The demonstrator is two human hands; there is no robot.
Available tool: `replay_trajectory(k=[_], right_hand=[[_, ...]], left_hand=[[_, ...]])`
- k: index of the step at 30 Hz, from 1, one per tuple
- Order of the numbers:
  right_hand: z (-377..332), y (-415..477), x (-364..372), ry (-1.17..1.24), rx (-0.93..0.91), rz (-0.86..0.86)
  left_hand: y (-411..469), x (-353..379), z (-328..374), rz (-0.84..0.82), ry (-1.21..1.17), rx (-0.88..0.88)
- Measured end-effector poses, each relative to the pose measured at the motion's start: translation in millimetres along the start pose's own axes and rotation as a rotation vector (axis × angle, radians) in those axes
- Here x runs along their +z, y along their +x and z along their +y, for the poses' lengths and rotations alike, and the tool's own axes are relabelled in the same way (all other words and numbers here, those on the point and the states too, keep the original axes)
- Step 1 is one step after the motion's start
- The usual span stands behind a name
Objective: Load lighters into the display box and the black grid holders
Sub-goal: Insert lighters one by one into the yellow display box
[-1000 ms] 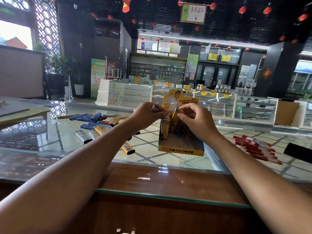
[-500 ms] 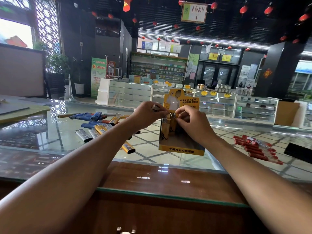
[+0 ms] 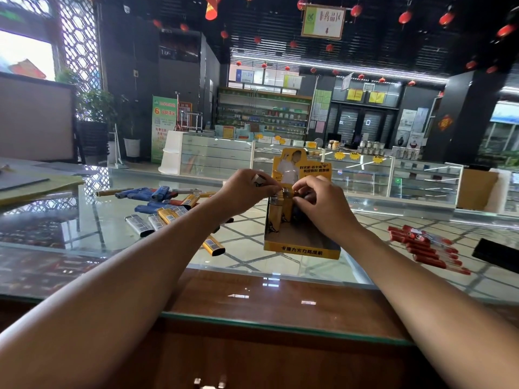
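Left hand (image 3: 247,192) is gripping a silver lighter (image 3: 259,179); right hand (image 3: 323,206) is pinching an upright lighter (image 3: 287,204) in the yellow display box (image 3: 302,249).

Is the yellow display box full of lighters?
No, the display box holds only a few lighters at the back; its front is bare.

Both forearms reach forward, left grip (image 3: 247,192) and right grip (image 3: 323,209) curled, fingertips nearly touching.

On my feed, both forearms are bare as far as I can see them, smooth and slender. The left hand (image 3: 245,193) and right hand (image 3: 325,211) are bare as well.
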State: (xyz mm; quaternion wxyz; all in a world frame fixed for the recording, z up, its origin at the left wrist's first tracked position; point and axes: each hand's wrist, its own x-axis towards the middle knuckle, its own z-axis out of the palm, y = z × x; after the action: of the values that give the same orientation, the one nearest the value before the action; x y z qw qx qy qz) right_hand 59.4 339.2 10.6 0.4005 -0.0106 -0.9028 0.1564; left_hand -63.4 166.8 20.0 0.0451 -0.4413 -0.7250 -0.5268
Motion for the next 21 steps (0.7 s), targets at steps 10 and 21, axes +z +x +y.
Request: replay_trajectory(k=[10, 21], right_hand=[[-1, 1, -1, 0.01, -0.02, 0.04], [-13, 0, -5, 0.164, 0.019, 0.128]], left_hand=[[-5, -5, 12, 0.069, -0.229, -0.082], [-12, -11, 27, 0.151, -0.594, -0.209]])
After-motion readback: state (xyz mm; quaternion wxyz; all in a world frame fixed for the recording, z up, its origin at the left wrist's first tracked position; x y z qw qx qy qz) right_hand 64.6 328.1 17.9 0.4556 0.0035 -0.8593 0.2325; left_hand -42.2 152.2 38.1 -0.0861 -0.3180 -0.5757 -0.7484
